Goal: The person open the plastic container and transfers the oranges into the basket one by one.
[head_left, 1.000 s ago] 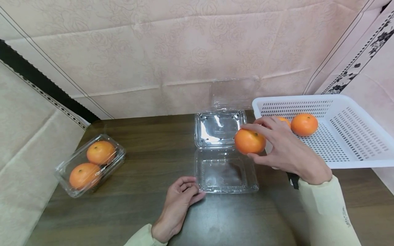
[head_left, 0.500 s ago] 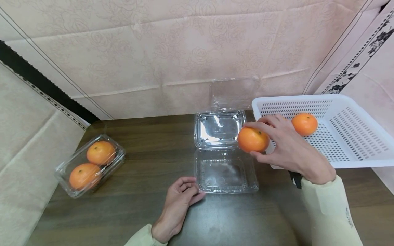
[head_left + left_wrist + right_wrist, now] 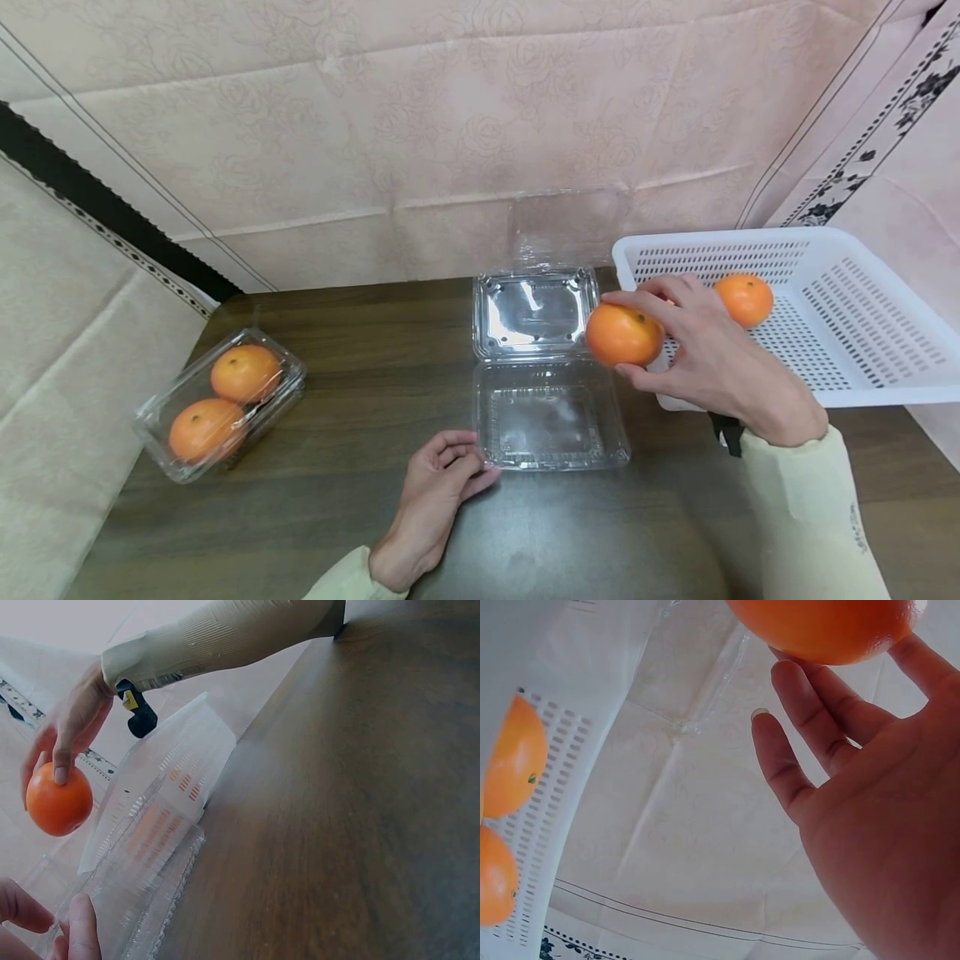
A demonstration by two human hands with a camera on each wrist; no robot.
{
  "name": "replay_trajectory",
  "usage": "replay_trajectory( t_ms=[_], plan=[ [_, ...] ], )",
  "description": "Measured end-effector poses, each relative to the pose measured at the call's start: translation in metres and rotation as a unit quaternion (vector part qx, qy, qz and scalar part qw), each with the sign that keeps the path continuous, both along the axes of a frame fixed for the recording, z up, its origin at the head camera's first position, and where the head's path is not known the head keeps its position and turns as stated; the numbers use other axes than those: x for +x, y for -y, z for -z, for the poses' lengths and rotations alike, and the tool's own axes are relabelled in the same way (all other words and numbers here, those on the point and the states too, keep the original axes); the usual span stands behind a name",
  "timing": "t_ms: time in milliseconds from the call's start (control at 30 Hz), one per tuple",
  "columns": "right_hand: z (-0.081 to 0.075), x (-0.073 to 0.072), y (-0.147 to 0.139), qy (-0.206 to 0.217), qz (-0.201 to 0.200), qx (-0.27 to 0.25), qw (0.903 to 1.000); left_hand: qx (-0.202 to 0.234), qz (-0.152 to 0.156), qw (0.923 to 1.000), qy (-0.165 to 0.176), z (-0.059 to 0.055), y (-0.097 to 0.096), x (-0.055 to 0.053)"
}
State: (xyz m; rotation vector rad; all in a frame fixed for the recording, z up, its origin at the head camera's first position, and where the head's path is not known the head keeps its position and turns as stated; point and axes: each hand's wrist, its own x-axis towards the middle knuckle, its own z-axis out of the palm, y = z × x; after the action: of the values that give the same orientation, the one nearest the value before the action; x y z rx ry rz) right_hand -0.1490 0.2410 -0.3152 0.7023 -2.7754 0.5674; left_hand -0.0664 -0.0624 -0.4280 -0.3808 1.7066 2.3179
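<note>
My right hand (image 3: 708, 354) holds an orange (image 3: 624, 335) between thumb and fingers. It is raised over the right side of an open clear plastic clamshell box (image 3: 551, 454), close to the basket's left edge. Nothing lies inside the box; its lid (image 3: 536, 317) is folded back. At the box's front left corner, my left hand (image 3: 438, 504) pinches the rim between thumb and finger, which the left wrist view also shows (image 3: 82, 930). In the right wrist view, the held orange (image 3: 832, 626) is partly cut off by the top edge.
A white perforated basket (image 3: 885, 333) stands at the right with oranges (image 3: 744, 300) in it, partly hidden by my right hand. A closed clear box (image 3: 168, 406) with two oranges sits at the left. More clear plastic (image 3: 566, 225) stands behind the lid, before the cloth backdrop.
My right hand has moved slightly right and toward the back, carrying the orange with it. My left hand and the open box stay in place.
</note>
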Motion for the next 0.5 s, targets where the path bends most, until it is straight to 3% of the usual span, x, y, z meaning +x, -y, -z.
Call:
replay_trajectory(
  t_ms=[500],
  plan=[
    [0.0003, -0.0007, -0.0086, -0.026, -0.009, -0.016, 0.9995, 0.003, -0.001, 1.0000, -0.003, 0.0015, 0.0001, 0.0002]
  ],
)
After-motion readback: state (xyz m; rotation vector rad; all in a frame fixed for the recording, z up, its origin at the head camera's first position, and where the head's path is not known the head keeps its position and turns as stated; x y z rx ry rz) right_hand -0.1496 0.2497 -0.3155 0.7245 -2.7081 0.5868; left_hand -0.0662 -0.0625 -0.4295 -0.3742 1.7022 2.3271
